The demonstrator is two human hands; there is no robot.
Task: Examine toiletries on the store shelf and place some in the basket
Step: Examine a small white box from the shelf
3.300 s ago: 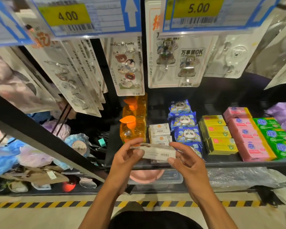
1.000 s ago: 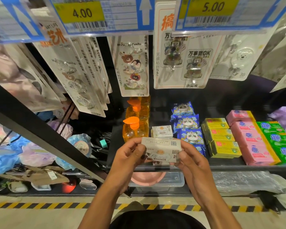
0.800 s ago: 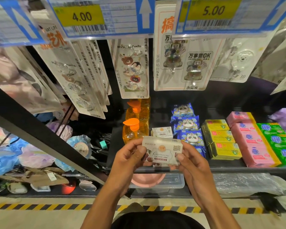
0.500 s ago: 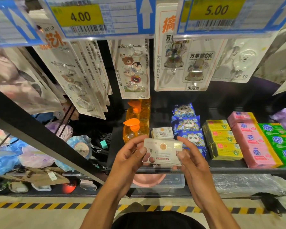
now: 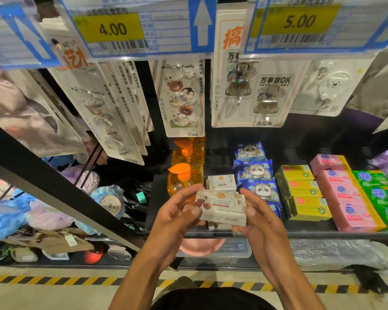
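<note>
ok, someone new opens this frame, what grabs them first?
The white soap box at centre frame, pinched between the left hand and right hand in front of the shelf. Next come the yellow price tags overhead, the 4.00 tag and the 5.00 tag. Then the bright rows of yellow packs, pink packs and green packs on the shelf's right side.

A cream cardboard soap box [image 5: 222,208] is printed with dark red cherries. Beyond it are translucent orange plastic pump bottles [image 5: 180,182], blue foil packets [image 5: 254,171] patterned with panda faces, yellow rectangular boxes [image 5: 300,191] with green shield marks, pink wrapped bars [image 5: 345,193] and green wrapped packs [image 5: 381,191]. The yellow price labels [image 5: 109,27] carry black numerals. The floor tape [image 5: 31,279] is striped black and yellow.
</note>
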